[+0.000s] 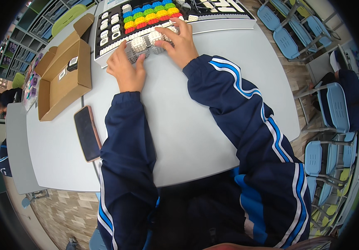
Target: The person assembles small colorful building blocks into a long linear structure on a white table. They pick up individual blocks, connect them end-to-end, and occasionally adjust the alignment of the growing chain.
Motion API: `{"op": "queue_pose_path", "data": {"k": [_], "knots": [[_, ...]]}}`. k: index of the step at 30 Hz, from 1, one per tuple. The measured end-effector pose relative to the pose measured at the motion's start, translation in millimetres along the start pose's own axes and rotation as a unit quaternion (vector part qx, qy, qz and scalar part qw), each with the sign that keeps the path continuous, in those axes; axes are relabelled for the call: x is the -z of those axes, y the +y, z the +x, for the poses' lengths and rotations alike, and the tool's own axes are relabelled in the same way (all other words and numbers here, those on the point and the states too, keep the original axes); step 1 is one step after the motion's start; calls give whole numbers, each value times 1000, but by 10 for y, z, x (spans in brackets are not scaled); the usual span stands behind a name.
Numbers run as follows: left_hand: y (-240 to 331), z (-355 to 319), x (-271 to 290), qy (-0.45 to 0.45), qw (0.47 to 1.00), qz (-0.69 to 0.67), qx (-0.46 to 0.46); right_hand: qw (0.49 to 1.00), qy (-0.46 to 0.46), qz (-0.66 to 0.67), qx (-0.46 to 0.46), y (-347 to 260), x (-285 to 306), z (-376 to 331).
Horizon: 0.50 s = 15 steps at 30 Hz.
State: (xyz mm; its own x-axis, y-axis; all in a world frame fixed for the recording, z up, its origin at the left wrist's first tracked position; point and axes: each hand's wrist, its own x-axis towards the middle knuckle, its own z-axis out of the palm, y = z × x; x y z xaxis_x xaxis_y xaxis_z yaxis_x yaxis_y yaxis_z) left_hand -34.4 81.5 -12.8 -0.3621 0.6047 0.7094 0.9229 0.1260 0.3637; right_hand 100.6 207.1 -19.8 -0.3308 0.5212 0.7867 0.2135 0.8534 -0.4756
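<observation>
An assembly of white studded cube blocks (139,43) with grey pieces lies at the front edge of a parts tray (225,24). My left hand (126,70) is at its left end, thumb and fingers curled about the grey and white part. At the right end, my right hand (182,45) grips a white studded block (156,36) between thumb and fingers. My fingers partly hide where the blocks join. Just beyond my hands, rows of blue, green, yellow and red blocks (151,17) fill the tray, with white round-holed pieces (115,28) to their left.
An open cardboard box (65,85) with a small black item inside stands on the left of the grey table (192,137). A phone (87,133) lies beside my left forearm. Blue chairs (333,108) stand at the right, and shelves (36,27) at the far left.
</observation>
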Motion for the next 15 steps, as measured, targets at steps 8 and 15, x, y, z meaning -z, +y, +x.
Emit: {"op": "queue_pose_path", "data": {"k": [8, 15], "knots": [[11, -12, -75, -46, 998, 30, -7, 1000, -7, -26, 10, -20, -3, -14], [-39, 10, -153, -41, 997, 66, 10, 1000, 1, -16, 21, -99, -58, -32]]}}
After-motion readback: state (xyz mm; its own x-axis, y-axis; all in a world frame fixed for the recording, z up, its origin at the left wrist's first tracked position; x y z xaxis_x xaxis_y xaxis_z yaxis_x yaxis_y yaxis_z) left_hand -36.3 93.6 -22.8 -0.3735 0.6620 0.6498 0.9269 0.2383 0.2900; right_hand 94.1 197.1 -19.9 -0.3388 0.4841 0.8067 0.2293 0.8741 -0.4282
